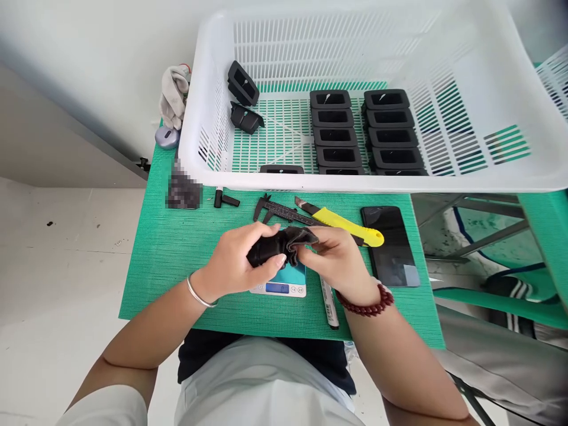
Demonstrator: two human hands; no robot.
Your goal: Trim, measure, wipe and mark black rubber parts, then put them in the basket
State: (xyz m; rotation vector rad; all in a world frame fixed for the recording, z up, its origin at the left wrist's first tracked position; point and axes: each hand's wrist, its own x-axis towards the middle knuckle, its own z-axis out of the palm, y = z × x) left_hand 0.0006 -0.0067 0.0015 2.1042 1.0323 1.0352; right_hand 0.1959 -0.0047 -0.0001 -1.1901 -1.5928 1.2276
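Observation:
My left hand (235, 257) is closed around a black plastic part (264, 248), thumb along its near side. A crumpled black cloth (299, 239) is bunched against the right end of that part. Pinched between the fingers of my right hand (337, 254) is the cloth's edge; the tips are partly hidden. Both hands are over a small digital scale (284, 288), which they partly cover. A white marker (329, 305) lies below my right wrist. Just beyond the hands are a black caliper (284, 212) and a yellow utility knife (346, 225).
A large white plastic basket (355, 182) spans the back, with several black housings (333, 117) stacked in two columns and others at its left. A phone (393, 245) lies at the right of the green mat (177, 284). Gloves (173, 97) sit left of the basket.

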